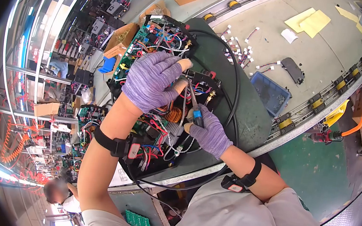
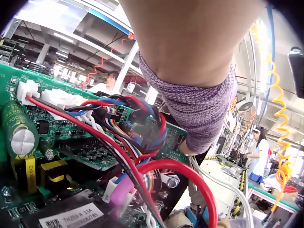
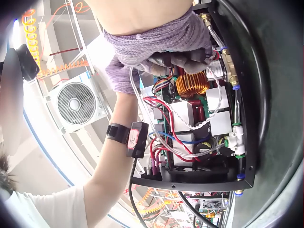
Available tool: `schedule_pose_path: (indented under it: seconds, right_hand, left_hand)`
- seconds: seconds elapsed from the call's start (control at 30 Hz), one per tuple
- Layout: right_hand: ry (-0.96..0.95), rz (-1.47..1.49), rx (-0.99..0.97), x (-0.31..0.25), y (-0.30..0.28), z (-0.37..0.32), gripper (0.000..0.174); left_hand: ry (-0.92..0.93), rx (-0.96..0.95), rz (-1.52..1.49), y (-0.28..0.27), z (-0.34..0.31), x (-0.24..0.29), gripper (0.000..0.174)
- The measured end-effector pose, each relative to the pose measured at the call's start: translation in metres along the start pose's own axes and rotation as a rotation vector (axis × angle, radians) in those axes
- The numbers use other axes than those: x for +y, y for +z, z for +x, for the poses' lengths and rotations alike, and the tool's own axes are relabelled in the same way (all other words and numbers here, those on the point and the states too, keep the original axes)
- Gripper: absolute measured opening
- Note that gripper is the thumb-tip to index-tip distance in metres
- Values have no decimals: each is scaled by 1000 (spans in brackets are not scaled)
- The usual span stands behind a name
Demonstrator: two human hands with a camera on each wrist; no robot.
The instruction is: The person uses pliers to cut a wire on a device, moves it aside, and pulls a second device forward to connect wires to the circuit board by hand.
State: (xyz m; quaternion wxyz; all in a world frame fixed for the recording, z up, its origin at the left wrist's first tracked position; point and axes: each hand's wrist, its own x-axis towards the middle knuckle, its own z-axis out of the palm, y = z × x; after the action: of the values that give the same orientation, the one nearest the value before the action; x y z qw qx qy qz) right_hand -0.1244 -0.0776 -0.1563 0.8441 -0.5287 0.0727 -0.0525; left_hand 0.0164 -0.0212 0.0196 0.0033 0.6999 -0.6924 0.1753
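Observation:
My right hand (image 1: pixel 212 134), in a purple knit glove with bare fingertips, grips a slim tool (image 1: pixel 197 114) with a blue handle and a long metal front end. The tool's tip points into an open black-framed electronics unit (image 3: pixel 249 142) full of wires, boards and a copper coil (image 3: pixel 192 84). My left hand (image 1: pixel 152 80), gloved the same way, reaches over the unit, its thumb and forefinger apart near the tool's tip. In the left wrist view, a fingertip lies beside pale tubes (image 2: pixel 235 183); I cannot tell whether the hand holds anything. Red cables (image 2: pixel 190 173) loop across the green board.
A thick black cable (image 1: pixel 236 88) curves past the unit on the dark green mat (image 1: pixel 250 129). Right of it are a blue tray (image 1: pixel 271 94) of small parts, a black piece (image 1: pixel 292 69) and loose connector leads (image 1: pixel 242 53). A roller track (image 1: pixel 316 103) edges the bench.

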Motion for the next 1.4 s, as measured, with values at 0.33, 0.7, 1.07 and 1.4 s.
schedule_pose_path:
  seconds: [0.33, 0.7, 1.07, 1.4]
  right_hand:
    - [39, 154, -41, 2, 2, 0, 39]
    - [83, 231, -69, -2, 0, -2, 43]
    - [122, 301, -85, -8, 0, -4, 43]
    - [101, 339, -36, -8, 5, -4, 34]
  left_hand:
    - [6, -8, 5, 0, 1, 0, 44]
    - [-8, -4, -3, 0, 1, 1, 42]
    - [-14, -4, -15, 0, 0, 1, 43]
    - [-2, 1, 3, 0, 0, 0, 44]
